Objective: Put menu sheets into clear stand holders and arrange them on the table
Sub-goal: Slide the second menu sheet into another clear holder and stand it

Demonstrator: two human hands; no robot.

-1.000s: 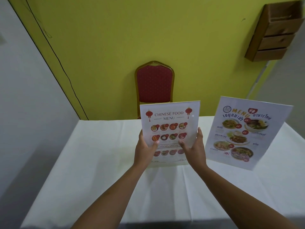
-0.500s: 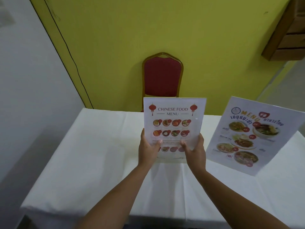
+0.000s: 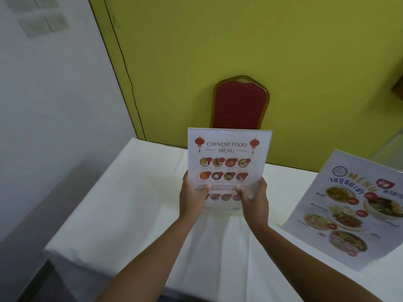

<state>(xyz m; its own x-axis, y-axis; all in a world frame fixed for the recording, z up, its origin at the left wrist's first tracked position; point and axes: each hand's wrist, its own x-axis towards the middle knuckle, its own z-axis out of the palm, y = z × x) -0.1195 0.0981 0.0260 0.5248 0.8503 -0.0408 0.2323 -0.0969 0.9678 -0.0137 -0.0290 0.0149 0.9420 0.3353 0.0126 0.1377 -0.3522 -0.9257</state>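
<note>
We see a dim, flat, even light with no clear source and a greyish cast on the white tablecloth (image 3: 122,214). Soft shadow lies under both forearms and darkens the lower left corner. The Chinese food menu (image 3: 229,158) reads sharply; the second menu (image 3: 357,214) at the right edge is blurred. Wide-angle distortion bends the wall's black line (image 3: 122,62).
</note>
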